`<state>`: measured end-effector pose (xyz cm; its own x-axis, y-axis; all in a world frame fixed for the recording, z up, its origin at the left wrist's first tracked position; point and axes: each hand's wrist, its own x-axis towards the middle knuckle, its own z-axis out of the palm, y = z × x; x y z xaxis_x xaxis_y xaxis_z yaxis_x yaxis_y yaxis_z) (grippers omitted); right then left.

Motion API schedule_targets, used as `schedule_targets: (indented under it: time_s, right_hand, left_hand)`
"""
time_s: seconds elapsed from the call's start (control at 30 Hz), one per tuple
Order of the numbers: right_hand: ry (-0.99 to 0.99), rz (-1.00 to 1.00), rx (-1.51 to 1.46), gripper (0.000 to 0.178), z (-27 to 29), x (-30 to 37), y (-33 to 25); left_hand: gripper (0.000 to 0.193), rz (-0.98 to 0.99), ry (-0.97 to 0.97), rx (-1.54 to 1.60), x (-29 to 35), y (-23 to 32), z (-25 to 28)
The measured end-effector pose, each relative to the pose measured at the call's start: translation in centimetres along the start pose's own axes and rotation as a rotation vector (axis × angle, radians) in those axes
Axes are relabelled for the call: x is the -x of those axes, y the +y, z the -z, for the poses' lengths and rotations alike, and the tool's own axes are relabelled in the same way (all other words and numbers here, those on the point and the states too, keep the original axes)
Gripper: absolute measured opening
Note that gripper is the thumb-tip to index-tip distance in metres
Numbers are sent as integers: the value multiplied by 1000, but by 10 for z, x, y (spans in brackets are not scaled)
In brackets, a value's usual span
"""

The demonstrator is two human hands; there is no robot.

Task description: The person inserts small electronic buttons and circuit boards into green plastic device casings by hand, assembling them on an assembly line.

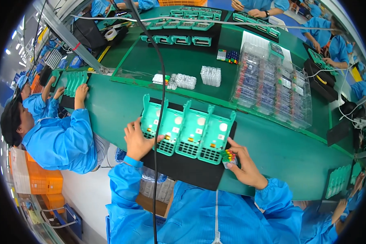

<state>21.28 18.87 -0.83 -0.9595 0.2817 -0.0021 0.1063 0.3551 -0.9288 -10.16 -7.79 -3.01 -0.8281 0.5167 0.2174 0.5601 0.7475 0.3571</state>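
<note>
Several green plastic housings with grids of square holes along their near ends lie side by side on a black mat in front of me. My left hand rests at the left end of the row, fingers apart, its thumb stretched over the near edge of the leftmost housing. Close by the right end, my right hand is closed around a small block of red, yellow and green connectors. Part of that block is hidden by my fingers. A black cable hangs across the view in front of the housings.
Beyond the mat stand a clear tray of packed small parts, a clear stacked pack and loose clear packs. More green housings fill the far bench. A co-worker in blue sits at my left; others work around the benches.
</note>
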Motion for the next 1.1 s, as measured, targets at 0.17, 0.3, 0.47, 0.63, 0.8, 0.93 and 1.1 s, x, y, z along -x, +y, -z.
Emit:
schedule_targets:
  time_s: [0.17,0.3,0.47,0.63,0.8,0.93,1.1]
  right_hand:
    - [143,-67,90,44,20,32,3]
    - [258,-123,139,43,41,62,10]
    - [419,-211,49,44,71,101,28]
    - [481,-206,496,44,85,115,7]
    - [152,-2,613,53,69,96,-19]
    - [-55,-65,682,57,52,88,-25]
    - [-180,-95,709,56,57,92,-43]
  left_hand:
    - [114,-82,2,13,13,50,-10]
    - [115,-146,-135,138,33,84,-12]
    - [126,-301,-240,283,52,133,-16]
    - [131,-294,-218,296,66,164,-37]
    - [130,-301,-205,326,70,170,-46]
    - [130,-279,-195,342,72,168,-47]
    - [128,-260,-198,373,72,166,-47]
